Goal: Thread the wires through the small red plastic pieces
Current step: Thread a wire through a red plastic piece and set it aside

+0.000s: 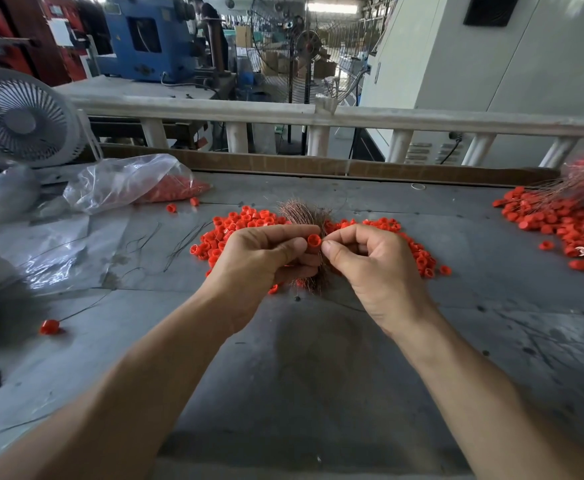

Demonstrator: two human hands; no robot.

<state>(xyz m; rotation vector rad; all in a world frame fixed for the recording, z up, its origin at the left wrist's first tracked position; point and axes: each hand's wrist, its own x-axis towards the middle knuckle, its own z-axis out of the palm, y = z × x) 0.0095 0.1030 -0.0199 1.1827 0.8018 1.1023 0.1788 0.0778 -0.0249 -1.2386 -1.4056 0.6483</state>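
Observation:
My left hand (266,258) pinches one small red plastic piece (314,241) between thumb and forefinger, and its lower fingers grip a bundle of thin copper-coloured wires (301,213) that fans out above and below the hand. My right hand (370,261) pinches a thin wire end right against the red piece; the wire itself is too fine to see clearly. Under both hands a loose heap of red pieces (235,226) is spread on the grey table (318,358).
A pile of red pieces with wires in them (567,226) lies at the right edge. A clear plastic bag of red pieces (138,185) and a small fan (20,116) stand at the back left. Stray dark wires (179,244) and one wired piece (49,327) lie left.

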